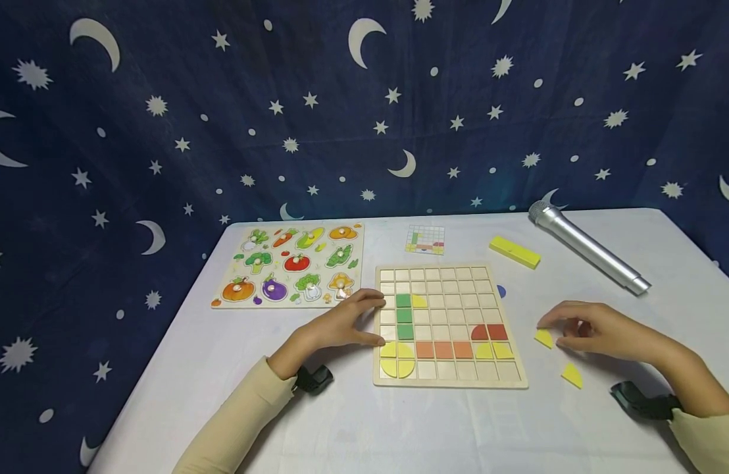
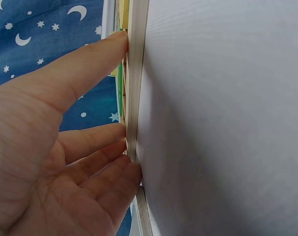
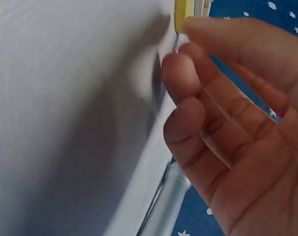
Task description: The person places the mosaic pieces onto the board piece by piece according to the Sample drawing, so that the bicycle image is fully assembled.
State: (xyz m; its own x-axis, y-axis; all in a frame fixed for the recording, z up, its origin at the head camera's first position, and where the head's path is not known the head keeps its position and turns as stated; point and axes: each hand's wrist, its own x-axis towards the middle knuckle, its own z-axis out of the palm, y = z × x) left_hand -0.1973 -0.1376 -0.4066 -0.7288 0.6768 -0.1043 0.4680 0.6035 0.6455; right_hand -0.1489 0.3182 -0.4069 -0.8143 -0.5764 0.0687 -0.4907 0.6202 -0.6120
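Observation:
A wooden grid board [image 1: 453,380] lies on the table with green, yellow, orange and red tiles in some squares. My left hand [image 1: 343,324] rests at its left side. Thumb and fingers stand apart, their fingertips against the board's wooden edge [image 2: 135,73]. Off the right side of the board, my right hand [image 1: 604,332] hovers low over a yellow quarter-circle tile [image 1: 543,338]. The index fingertip is right at this tile's top corner, and the thumb tip sits just right of it. Closer to me lies a second yellow quarter-circle tile [image 1: 572,376].
A vegetable knob puzzle [image 1: 290,263] lies at the back left. Behind the board is a small pattern card [image 1: 425,239]. A yellow block [image 1: 514,253] and a silver microphone [image 1: 589,247] lie at the back right. Part of a blue piece [image 1: 501,291] shows beside the board.

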